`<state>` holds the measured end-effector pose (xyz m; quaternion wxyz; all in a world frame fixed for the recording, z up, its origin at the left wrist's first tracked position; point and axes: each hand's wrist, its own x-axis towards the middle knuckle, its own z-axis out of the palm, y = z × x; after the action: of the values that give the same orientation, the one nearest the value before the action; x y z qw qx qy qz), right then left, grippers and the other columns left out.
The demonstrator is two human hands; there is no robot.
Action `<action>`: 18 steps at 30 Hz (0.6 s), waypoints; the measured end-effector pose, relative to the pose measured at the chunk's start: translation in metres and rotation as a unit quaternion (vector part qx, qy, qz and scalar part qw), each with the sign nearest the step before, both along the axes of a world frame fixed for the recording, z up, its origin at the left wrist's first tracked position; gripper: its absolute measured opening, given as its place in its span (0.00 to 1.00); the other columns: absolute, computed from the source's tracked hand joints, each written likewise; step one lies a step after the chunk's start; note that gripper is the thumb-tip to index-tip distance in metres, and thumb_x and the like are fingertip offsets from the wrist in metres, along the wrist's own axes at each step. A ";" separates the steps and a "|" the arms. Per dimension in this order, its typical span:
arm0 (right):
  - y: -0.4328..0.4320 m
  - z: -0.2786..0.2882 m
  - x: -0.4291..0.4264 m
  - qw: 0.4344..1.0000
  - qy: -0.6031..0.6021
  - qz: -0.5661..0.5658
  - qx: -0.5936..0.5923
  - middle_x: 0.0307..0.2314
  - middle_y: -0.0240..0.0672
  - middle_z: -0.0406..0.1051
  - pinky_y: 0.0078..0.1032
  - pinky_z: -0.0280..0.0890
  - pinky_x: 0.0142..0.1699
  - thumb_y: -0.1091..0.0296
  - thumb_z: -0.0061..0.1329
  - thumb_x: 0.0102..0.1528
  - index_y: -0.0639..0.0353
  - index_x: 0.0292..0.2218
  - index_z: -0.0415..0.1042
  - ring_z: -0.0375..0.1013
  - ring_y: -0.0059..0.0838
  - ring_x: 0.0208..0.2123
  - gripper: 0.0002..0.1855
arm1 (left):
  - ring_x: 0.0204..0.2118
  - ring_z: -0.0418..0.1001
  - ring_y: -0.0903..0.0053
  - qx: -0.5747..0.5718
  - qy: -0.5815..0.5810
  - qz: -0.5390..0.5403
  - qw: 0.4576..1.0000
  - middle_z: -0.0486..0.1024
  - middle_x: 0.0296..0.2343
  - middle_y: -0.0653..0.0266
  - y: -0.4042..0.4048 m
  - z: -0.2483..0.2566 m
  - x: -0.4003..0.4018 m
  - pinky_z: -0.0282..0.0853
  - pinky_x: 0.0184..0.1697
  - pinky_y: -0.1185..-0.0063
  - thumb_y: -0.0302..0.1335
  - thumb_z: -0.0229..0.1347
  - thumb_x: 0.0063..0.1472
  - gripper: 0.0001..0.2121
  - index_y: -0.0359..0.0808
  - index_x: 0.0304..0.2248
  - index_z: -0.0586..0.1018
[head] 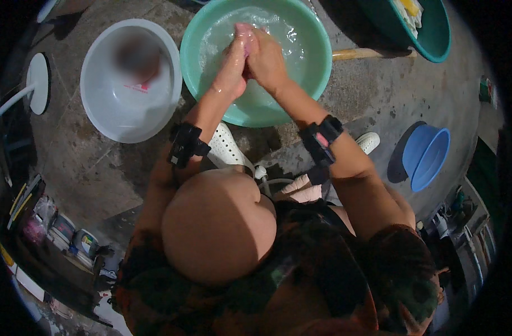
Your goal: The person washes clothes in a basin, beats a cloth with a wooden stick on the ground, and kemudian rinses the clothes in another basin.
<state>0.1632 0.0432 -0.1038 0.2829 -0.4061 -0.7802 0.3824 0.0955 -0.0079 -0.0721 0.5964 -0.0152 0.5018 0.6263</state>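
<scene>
A light green plastic basin holds cloudy, sudsy water in front of me. Over it my left hand and my right hand are pressed together, wet and foamy. A small pink item shows between the palms; the fingers hide most of it, and its kind cannot be told. Black straps with small devices sit around both forearms. Close to the basin's left side stands a white plastic basin with red print inside; part of its inside is blurred.
A wooden handle lies on the concrete floor to the right. Beyond it stands a dark green tub with white and yellow cloth. A blue basin is at the right, a white disc-shaped base at far left. White perforated clogs are near my knees.
</scene>
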 end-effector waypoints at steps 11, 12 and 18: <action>0.025 0.029 -0.003 0.858 0.291 -0.036 -0.420 0.23 0.45 0.70 0.28 0.63 0.36 0.48 0.35 0.54 0.70 0.29 0.70 0.68 0.32 0.27 0.28 | 0.31 0.70 0.70 0.032 0.369 -0.043 0.928 0.72 0.29 0.57 0.020 -0.020 0.013 0.65 0.35 0.76 0.39 0.38 0.61 0.19 0.30 0.35 0.71; 0.025 0.030 -0.003 0.870 0.285 -0.037 -0.402 0.23 0.45 0.70 0.28 0.63 0.36 0.48 0.35 0.54 0.71 0.29 0.70 0.68 0.33 0.27 0.28 | 0.31 0.69 0.75 0.041 0.390 -0.051 0.919 0.71 0.28 0.61 0.019 -0.020 0.011 0.65 0.33 0.78 0.39 0.39 0.61 0.18 0.31 0.35 0.71; 0.020 0.039 -0.002 0.927 0.234 -0.038 -0.289 0.22 0.49 0.70 0.30 0.62 0.36 0.52 0.35 0.54 0.71 0.26 0.70 0.69 0.38 0.26 0.26 | 0.33 0.71 0.69 0.075 0.423 -0.043 0.902 0.73 0.30 0.56 0.017 -0.017 0.015 0.64 0.38 0.76 0.33 0.35 0.63 0.16 0.30 0.38 0.70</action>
<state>0.1613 0.0636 -0.0648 0.3422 -0.3983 -0.5312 0.6649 0.1104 0.0086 -0.0888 0.3539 0.3177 0.6587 0.5831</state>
